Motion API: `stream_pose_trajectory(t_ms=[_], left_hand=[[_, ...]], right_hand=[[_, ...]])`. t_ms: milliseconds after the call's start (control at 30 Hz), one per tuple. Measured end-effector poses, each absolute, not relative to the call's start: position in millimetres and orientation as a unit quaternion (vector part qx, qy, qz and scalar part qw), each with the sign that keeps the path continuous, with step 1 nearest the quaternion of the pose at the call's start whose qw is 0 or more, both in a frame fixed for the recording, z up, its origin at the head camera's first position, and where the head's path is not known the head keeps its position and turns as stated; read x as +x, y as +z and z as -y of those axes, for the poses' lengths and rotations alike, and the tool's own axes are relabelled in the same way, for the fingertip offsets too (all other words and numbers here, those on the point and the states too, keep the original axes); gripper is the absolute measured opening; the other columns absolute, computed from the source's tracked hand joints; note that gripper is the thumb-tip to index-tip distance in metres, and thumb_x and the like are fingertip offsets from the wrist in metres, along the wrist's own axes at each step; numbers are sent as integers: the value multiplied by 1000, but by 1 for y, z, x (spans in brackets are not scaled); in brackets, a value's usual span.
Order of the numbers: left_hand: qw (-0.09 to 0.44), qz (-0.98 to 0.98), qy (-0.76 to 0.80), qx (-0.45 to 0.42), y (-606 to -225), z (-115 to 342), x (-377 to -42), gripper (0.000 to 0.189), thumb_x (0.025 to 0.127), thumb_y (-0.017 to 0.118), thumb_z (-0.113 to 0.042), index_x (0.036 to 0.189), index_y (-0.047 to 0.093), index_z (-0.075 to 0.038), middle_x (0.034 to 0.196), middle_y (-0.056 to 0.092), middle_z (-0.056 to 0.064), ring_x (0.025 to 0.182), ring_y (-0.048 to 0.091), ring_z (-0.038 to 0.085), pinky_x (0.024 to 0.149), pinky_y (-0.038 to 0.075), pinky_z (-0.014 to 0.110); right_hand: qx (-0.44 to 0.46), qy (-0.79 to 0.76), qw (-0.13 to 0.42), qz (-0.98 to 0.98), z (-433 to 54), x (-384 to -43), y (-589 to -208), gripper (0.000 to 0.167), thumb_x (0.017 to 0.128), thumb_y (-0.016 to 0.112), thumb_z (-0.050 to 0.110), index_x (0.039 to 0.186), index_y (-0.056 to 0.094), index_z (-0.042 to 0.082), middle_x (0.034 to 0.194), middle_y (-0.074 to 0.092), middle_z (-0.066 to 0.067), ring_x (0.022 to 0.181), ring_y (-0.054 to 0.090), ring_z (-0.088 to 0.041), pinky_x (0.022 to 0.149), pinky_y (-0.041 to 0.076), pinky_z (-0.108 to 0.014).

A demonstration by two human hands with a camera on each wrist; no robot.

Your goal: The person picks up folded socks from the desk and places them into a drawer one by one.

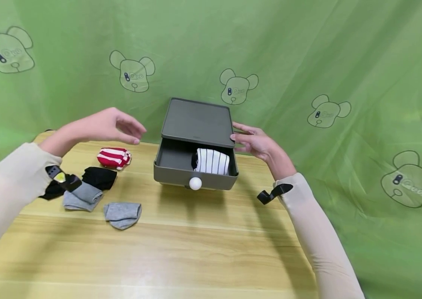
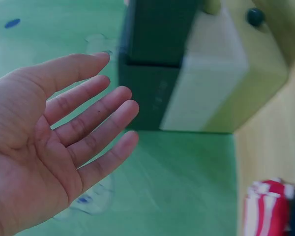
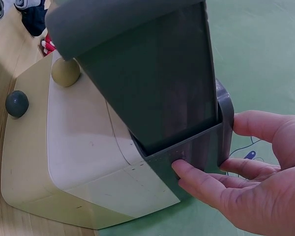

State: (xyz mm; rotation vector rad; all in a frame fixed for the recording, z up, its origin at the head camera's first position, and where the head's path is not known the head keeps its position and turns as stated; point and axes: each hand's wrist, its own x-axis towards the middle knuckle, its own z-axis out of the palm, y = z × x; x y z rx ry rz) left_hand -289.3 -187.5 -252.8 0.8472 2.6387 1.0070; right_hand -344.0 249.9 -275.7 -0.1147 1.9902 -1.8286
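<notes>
A small drawer unit (image 1: 197, 120) with a dark grey top stands at the back of the table. Its top drawer (image 1: 173, 177) is pulled out, showing a white knob (image 1: 195, 183) on the front. Inside, at the drawer's right side, lies a folded white sock with black stripes (image 1: 213, 161). My right hand (image 1: 257, 143) rests against the unit's right side, thumb at the top edge and fingertips on the side wall (image 3: 196, 152). Left of the unit, my left hand (image 1: 109, 124) hovers in the air with fingers spread and relaxed, holding nothing.
On the left of the wooden table (image 1: 196, 249) lie folded socks: a red-and-white striped pair (image 1: 114, 158), black ones (image 1: 99, 177) and grey ones (image 1: 122, 214). White and beige tiers (image 3: 88, 123) sit below the grey one. A green curtain (image 1: 188, 41) hangs behind.
</notes>
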Motion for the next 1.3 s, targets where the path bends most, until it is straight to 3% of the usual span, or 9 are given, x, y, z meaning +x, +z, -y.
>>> stream_pose_trajectory(t_ms=[233, 633, 933, 1300], left_hand=[[145, -877, 366, 276, -291, 200, -287, 39, 92, 75, -12, 128, 67, 1, 111, 76, 15, 99, 72, 16, 85, 56, 16], [228, -852, 355, 311, -343, 198, -282, 39, 88, 79, -11, 123, 67, 4, 106, 74, 9, 100, 71, 20, 84, 60, 22], [294, -841, 315, 328, -368, 197, -275, 49, 83, 84, -11, 125, 66, 5, 112, 73, 17, 106, 71, 33, 88, 59, 24], [354, -836, 277, 314, -388, 195, -264, 49, 79, 84, -10, 124, 68, -1, 108, 70, 8, 102, 68, 21, 86, 56, 23]], right_hand=[[-39, -661, 215, -718, -253, -340, -275, 72, 101, 54, -2, 163, 21, 14, 171, 7, -19, 155, 25, -35, 124, 32, -54], [-28, -661, 214, -718, -256, -336, -270, 72, 101, 55, -2, 163, 22, 15, 170, 7, -20, 154, 27, -34, 123, 34, -53], [-26, -665, 215, -715, -255, -335, -273, 71, 101, 55, -2, 162, 23, 15, 170, 11, -20, 152, 29, -35, 124, 32, -54], [-29, -661, 218, -717, -254, -334, -274, 71, 101, 54, -1, 163, 22, 15, 170, 9, -20, 154, 28, -33, 123, 33, -53]])
